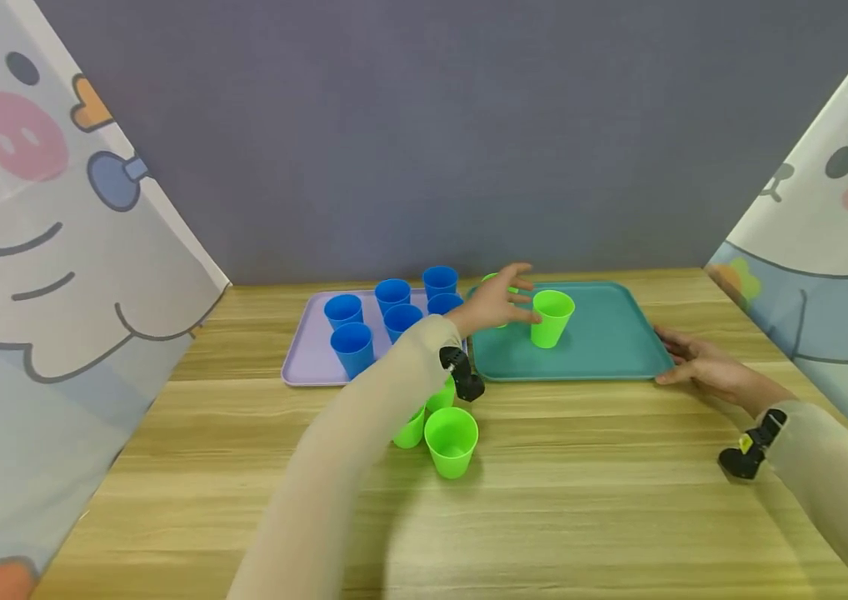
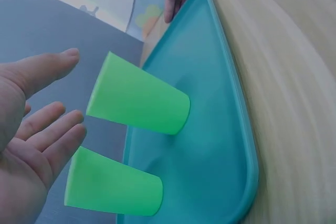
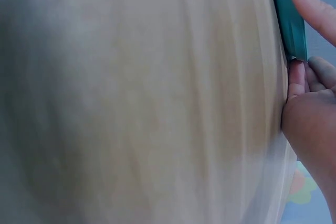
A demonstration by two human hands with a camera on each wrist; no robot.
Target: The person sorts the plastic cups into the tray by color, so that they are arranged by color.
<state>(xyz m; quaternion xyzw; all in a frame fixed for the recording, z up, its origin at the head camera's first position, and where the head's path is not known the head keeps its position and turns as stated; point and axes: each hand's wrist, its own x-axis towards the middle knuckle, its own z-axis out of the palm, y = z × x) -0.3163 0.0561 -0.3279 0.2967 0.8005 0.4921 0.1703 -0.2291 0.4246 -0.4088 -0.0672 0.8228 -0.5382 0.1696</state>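
A teal tray (image 1: 604, 333) lies on the table with two upright green cups on it. The right-hand cup (image 1: 551, 321) is in full view, while the other green cup (image 1: 490, 277) is partly hidden behind my left hand (image 1: 490, 307). That hand hovers over the tray's left part, fingers spread and holding nothing. In the left wrist view, a gap separates its fingers from the cup rims. My right hand (image 1: 709, 367) touches the tray's front right corner, thumb at the front and relaxed fingers along the side.
Several blue cups (image 1: 352, 350) stand on a purple tray (image 1: 304, 354) left of the teal one. In front of the trays, several green cups (image 1: 451, 442) stand on the wooden table (image 1: 581, 492), partly covered by my left sleeve. A grey wall (image 1: 424, 142) rises behind.
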